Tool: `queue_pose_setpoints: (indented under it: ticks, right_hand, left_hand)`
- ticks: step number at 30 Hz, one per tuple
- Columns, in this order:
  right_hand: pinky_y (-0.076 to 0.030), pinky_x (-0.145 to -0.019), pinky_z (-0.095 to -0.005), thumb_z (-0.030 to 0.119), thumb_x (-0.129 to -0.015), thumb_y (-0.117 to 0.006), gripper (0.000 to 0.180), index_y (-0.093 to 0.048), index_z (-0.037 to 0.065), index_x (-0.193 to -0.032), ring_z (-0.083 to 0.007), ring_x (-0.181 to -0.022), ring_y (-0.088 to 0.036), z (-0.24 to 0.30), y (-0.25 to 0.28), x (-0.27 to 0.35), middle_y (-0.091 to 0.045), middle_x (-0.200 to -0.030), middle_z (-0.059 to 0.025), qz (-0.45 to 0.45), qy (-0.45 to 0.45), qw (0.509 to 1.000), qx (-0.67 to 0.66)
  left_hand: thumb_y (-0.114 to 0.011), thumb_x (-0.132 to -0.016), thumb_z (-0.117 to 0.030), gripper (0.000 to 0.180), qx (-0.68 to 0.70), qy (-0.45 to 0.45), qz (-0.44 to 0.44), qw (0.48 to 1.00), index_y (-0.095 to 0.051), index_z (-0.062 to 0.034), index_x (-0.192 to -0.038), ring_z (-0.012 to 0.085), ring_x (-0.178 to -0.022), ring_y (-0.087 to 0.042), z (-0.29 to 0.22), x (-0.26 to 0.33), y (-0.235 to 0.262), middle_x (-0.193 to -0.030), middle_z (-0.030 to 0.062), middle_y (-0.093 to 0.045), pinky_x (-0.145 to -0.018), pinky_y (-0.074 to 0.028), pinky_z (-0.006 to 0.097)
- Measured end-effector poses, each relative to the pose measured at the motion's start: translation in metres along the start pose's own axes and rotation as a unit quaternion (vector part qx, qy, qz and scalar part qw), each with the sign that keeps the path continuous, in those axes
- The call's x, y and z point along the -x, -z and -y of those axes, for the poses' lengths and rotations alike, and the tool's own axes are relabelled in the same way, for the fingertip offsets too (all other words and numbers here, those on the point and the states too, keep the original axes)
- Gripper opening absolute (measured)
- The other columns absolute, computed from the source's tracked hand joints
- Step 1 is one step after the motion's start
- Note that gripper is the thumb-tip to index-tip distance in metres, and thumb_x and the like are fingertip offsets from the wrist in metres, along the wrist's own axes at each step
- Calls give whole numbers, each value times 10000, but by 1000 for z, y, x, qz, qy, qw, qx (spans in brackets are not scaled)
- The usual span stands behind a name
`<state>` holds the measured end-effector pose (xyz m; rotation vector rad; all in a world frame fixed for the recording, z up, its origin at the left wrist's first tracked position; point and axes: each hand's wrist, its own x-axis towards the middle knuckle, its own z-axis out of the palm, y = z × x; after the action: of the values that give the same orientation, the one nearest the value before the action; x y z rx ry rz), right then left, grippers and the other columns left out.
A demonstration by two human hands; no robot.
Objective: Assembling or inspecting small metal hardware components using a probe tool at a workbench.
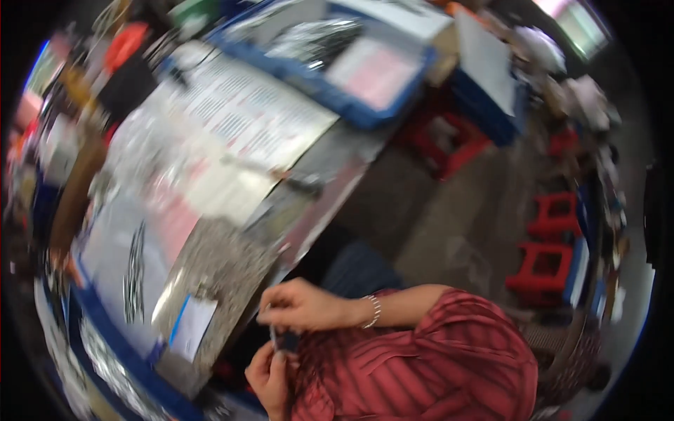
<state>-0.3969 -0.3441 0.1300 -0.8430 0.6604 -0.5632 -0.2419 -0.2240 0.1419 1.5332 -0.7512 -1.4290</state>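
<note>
Close to my body, beside the table's near edge, both hands are closed with the fingertips a short way apart. My left hand (269,379) pinches a small dark piece (286,342) with a pale strip along its side; blur hides its kind. Just above it, my right hand (302,305), with a beaded bracelet (374,311) at the wrist, has thumb and fingers pressed together. Whatever lies in that pinch is too small to make out. Next to the hands, a grey mottled board (225,256) carries a small white-and-blue card or box (193,328).
Left of the board lies a bundle of thin dark strips (135,274). Crumpled clear plastic (140,151) and a large printed sheet (249,105) cover the table further off. A blue tray (379,116) holds silvery packed pieces. Red stools (544,270) stand on the floor at right.
</note>
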Motion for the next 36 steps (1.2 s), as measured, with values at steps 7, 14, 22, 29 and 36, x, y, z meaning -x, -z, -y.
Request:
queue_pose_setpoints:
  ticks: [7,14,22,29,36]
  right_hand:
    - [-325,-413,-192,222,-908,-606,215,-561,29,-826,-27,-477,-442,-6,10,14,-534,-592,10,-2,83,996,-21]
    - [-348,-430,-204,235,-899,-613,233,-563,25,-809,-46,-495,-457,2,11,25,-523,-600,7,8,89,996,-9]
    - [-399,-466,-180,194,-911,-594,162,-616,36,-941,-31,-560,-513,4,0,27,-589,-686,10,-6,47,999,25]
    - [-402,-451,-165,150,-934,-550,150,-613,17,-964,-36,-492,-495,1,-12,33,-587,-684,-21,-61,-6,997,46]
    - [-393,-444,-169,119,-940,-539,141,-597,-4,-979,-33,-475,-464,-3,-14,23,-582,-700,-33,-50,5,999,2]
  left_hand:
    - [-512,-942,-89,187,-49,26,50,997,-605,27,-1055,50,-524,-473,-11,2,-26,-732,49,-631,-462,-353,174]
    - [-506,-948,-87,190,-10,31,60,998,-603,28,-1062,72,-602,-528,-14,4,-30,-762,53,-636,-524,-396,185]
    - [-604,-853,-28,168,-88,-77,16,993,-651,33,-1002,53,-584,-564,-6,6,-18,-706,42,-650,-522,-443,197]
    - [-673,-782,-37,232,-325,-338,-40,882,-637,-27,-1011,262,-546,-585,-6,9,-5,-668,133,-589,-509,-441,337]
    - [-687,-766,-24,242,-306,-321,-79,893,-645,-17,-1005,207,-546,-596,-9,14,9,-678,105,-618,-504,-442,288]
